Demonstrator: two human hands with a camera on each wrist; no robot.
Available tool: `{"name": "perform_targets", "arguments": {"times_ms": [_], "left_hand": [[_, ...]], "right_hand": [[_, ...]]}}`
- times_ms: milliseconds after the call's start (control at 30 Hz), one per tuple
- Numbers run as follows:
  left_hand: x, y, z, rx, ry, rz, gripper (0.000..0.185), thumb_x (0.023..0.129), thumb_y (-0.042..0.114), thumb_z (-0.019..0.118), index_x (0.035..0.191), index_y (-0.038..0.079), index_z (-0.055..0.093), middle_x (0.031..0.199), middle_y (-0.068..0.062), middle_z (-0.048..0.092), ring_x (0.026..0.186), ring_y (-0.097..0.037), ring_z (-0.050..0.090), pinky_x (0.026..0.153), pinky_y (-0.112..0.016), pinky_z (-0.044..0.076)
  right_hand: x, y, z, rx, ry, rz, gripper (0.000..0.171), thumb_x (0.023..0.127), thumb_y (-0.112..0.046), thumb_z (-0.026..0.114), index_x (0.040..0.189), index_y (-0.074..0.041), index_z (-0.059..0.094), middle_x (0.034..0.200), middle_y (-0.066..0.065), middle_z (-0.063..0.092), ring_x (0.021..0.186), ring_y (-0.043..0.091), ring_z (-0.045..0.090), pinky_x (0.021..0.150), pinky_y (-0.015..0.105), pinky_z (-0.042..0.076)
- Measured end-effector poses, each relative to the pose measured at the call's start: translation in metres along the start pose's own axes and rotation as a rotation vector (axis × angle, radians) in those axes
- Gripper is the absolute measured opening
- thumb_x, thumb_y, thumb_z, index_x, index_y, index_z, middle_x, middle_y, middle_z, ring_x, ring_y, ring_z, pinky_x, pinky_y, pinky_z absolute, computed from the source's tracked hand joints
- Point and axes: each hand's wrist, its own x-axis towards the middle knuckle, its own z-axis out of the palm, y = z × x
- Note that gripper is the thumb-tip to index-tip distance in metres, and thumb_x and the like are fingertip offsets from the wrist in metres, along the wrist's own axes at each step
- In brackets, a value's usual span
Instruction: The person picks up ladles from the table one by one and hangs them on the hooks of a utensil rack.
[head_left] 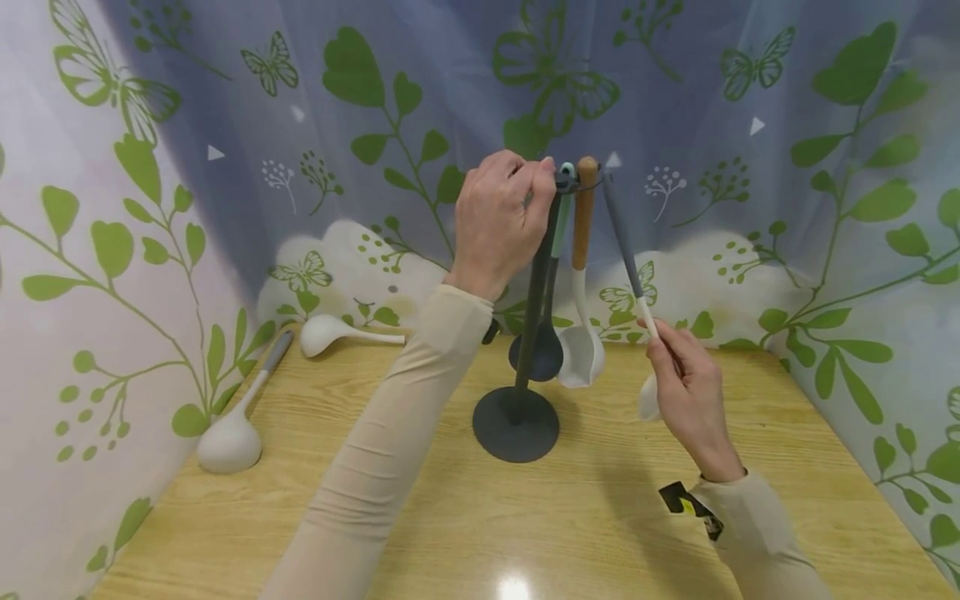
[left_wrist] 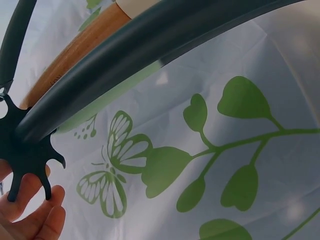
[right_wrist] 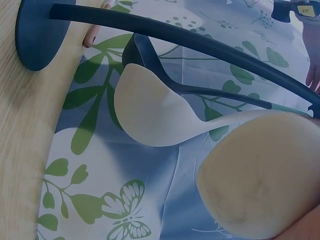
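Gripping stand (head_left: pixel 532 317), ladle (head_left: pixel 625 235), hands (head_left: pixel 501 218) (head_left: pixel 688 392) apart, left higher

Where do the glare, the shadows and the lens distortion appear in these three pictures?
Head view: bright glare on the table at the bottom edge, a soft shadow left of the right sleeve; left wrist view: the stand's pole looks curved, though nearly straight in the head view; right wrist view: it bows too, colours bluish.
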Motion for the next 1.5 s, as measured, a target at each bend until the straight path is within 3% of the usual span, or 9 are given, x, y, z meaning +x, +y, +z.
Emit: {"name": "perform_targets", "arguments": {"times_ms": [533, 867, 1067, 1300, 1500], "left_hand": [[0.002, -0.001, 0.002, 0.007, 0.014, 0.0, 0.044, 0.104, 0.025, 0.041, 0.081, 0.011, 0.076, 0.087, -0.006, 0.068, 0.084, -0.021, 0.062, 0.076, -0.035, 0.049], [0.002, -0.001, 0.0, 0.013, 0.008, -0.004, 0.045, 0.104, 0.025, 0.041, 0.078, 0.011, 0.074, 0.088, -0.007, 0.069, 0.086, -0.022, 0.063, 0.077, -0.035, 0.049], [0.002, -0.001, 0.001, 0.004, 0.014, -0.003, 0.045, 0.104, 0.025, 0.041, 0.078, 0.011, 0.074, 0.088, -0.006, 0.069, 0.087, -0.022, 0.063, 0.077, -0.035, 0.049], [0.001, -0.001, 0.0, 0.0, 0.011, -0.002, 0.044, 0.103, 0.024, 0.041, 0.077, 0.011, 0.074, 0.087, -0.007, 0.068, 0.085, -0.022, 0.063, 0.076, -0.035, 0.048], [0.001, -0.001, -0.001, -0.013, 0.01, 0.006, 0.043, 0.103, 0.024, 0.041, 0.079, 0.011, 0.075, 0.088, -0.007, 0.069, 0.086, -0.022, 0.063, 0.076, -0.036, 0.048]], "right_hand": [[0.002, 0.003, 0.003, -0.044, 0.003, -0.057, 0.03, 0.097, 0.001, 0.056, 0.124, -0.004, 0.068, 0.082, 0.005, 0.056, 0.062, 0.005, 0.035, 0.052, 0.022, 0.029], [0.002, 0.004, 0.013, -0.027, -0.016, -0.009, 0.029, 0.096, 0.007, 0.055, 0.122, 0.003, 0.067, 0.086, 0.006, 0.056, 0.066, 0.004, 0.038, 0.054, 0.02, 0.032], [0.002, 0.006, 0.017, 0.017, -0.042, 0.015, 0.031, 0.097, 0.001, 0.056, 0.125, -0.006, 0.067, 0.087, 0.003, 0.058, 0.067, 0.005, 0.044, 0.055, 0.018, 0.036], [0.001, 0.007, 0.026, 0.054, -0.089, 0.064, 0.032, 0.097, -0.001, 0.059, 0.127, -0.007, 0.066, 0.1, 0.011, 0.068, 0.078, 0.0, 0.058, 0.067, 0.01, 0.046], [0.003, -0.017, 0.031, 0.082, -0.11, 0.094, 0.029, 0.095, 0.002, 0.06, 0.123, 0.002, 0.066, 0.097, 0.018, 0.068, 0.075, -0.004, 0.058, 0.066, 0.012, 0.047]]}}
